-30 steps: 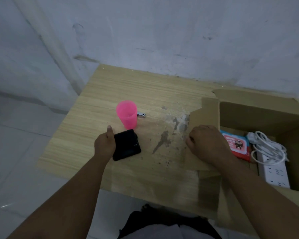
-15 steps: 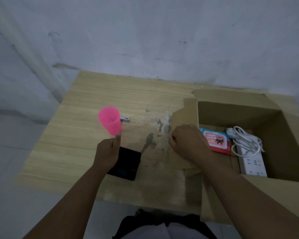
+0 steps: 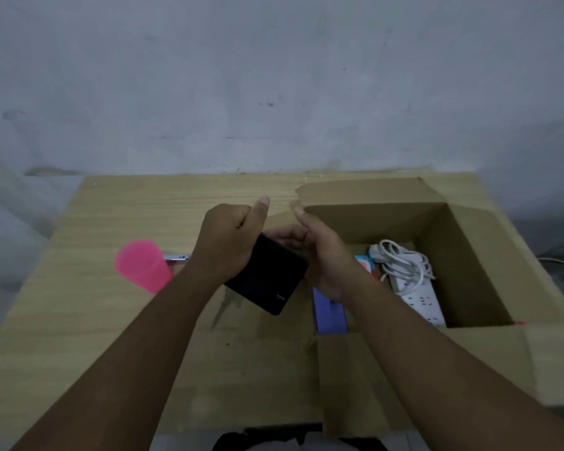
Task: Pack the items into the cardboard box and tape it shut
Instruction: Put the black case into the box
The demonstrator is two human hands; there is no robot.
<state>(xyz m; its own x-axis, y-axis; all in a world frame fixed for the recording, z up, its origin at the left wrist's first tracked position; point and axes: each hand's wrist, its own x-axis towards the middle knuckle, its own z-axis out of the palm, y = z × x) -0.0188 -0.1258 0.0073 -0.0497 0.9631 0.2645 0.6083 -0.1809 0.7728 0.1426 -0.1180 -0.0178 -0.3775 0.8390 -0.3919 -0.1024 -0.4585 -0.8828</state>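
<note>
Pink cup [image 3: 142, 266]: on the table [image 3: 79, 320], well left of the cardboard box [image 3: 469, 255]. Left hand [image 3: 228, 242]: just left of the box, fingers curled tight round the black wallet [image 3: 267, 281], which is held above the table. Right hand [image 3: 326, 258]: at the box's left edge, fingers bent at the wallet's far end; whether they grip it cannot be told. Power strip [image 3: 420, 297]: inside the box.

Dim, flat indoor light with a cool grey-blue cast and only faint, soft shadows. The whole picture is slightly soft and grainy. Wide-angle distortion bends lines near the edges.
</note>
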